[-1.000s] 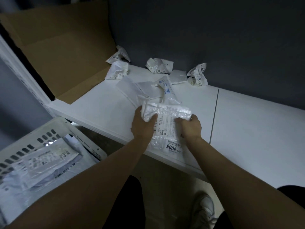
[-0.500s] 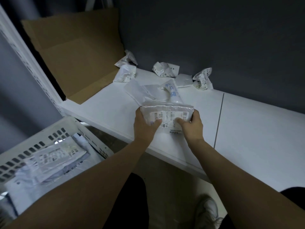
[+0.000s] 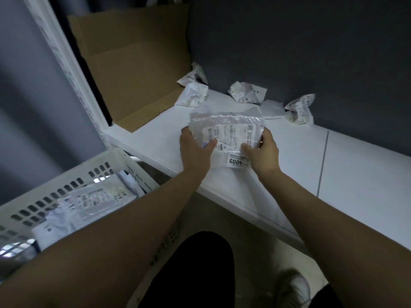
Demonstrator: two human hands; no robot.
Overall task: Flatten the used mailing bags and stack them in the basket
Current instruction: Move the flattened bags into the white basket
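Note:
A flattened white mailing bag with a printed label reading 4005 is lifted off the white shelf and held facing me. My left hand grips its left edge, thumb on the front. My right hand grips its right edge the same way. A white slotted basket sits low at the left, with several flattened bags lying inside. Several crumpled bags lie at the back of the shelf, among them one at the left, one in the middle and one at the right.
A brown cardboard sheet leans at the shelf's left end. A dark wall closes off the back. A white frame post rises beside the basket. My knee and a shoe are below the shelf edge.
Both hands have raised the bag from lying on the shelf to upright and facing me. The view has swung left, bringing the basket further in.

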